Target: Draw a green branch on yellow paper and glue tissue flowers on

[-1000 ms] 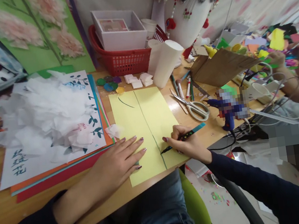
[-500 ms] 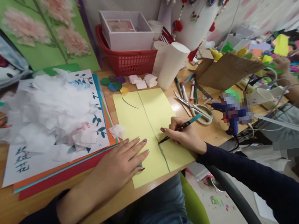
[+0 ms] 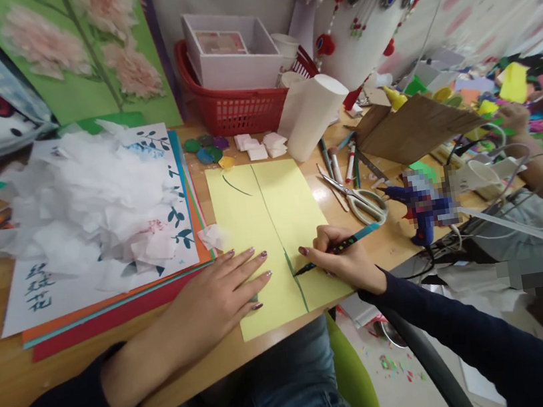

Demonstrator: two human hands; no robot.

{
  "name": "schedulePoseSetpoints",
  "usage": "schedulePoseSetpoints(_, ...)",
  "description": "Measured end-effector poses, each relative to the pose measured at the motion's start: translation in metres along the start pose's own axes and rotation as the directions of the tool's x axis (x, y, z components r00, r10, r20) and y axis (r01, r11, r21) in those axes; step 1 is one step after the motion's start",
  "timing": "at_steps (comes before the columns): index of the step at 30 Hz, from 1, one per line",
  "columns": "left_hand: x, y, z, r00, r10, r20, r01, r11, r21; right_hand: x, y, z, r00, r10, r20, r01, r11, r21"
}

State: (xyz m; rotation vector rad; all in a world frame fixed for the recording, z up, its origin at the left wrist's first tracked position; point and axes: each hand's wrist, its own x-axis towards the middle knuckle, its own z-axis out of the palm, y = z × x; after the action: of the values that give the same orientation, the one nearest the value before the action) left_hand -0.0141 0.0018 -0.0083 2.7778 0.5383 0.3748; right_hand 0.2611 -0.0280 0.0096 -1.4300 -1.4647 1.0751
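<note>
A sheet of yellow paper (image 3: 250,233) lies at the table's front edge. It bears a long dark green line (image 3: 267,214), thicker toward the bottom, and a short curved stroke at the upper left. My left hand (image 3: 223,288) rests flat on the sheet's left part, fingers spread. Pinched in my right hand (image 3: 347,257) is a black marker pen (image 3: 350,241) with a blue end, its tip at the lower part of the line. A small white tissue piece (image 3: 214,237) lies by the sheet's left edge.
White tissue pieces (image 3: 84,203) are heaped on stacked coloured sheets at the left. Scissors (image 3: 365,202), pens and a blue glue gun (image 3: 418,206) lie to the right. Behind stand a red basket (image 3: 249,113) and a white paper roll (image 3: 317,116). Another person's hands (image 3: 517,118) are at far right.
My right hand has moved down and slightly right with the marker pen. The lower line now looks thicker around the tip. My left hand has stayed in place.
</note>
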Motion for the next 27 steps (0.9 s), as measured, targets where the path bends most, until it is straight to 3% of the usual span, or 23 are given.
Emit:
schedulePoseSetpoints(6,0.000,0.000,0.001,1.000,-0.008,0.004,0.008,1.000,-0.007,-0.013,-0.003,0.000,1.000,0.003,0.028,-0.003,1.000,0.000)
schedulePoseSetpoints(14,-0.001,-0.001,0.000,1.000,-0.012,0.013,0.012,1.000,-0.014,-0.002,0.002,0.002,0.996,-0.047,-0.069,0.046,0.999,-0.026)
schedulePoseSetpoints(20,-0.002,0.000,0.002,1.000,-0.012,-0.003,0.012,1.000,-0.011,-0.012,0.001,-0.004,0.995,-0.046,0.093,0.047,0.999,-0.002)
schedulePoseSetpoints(25,-0.003,-0.002,0.006,1.000,-0.018,-0.023,0.017,0.999,-0.029,-0.002,0.001,0.002,0.994,-0.080,-0.077,0.077,0.996,-0.039)
schedulePoseSetpoints(27,-0.003,-0.002,0.007,0.999,-0.024,-0.043,0.022,0.999,-0.049,0.000,0.002,0.001,0.994,-0.079,-0.080,0.076,0.996,-0.041)
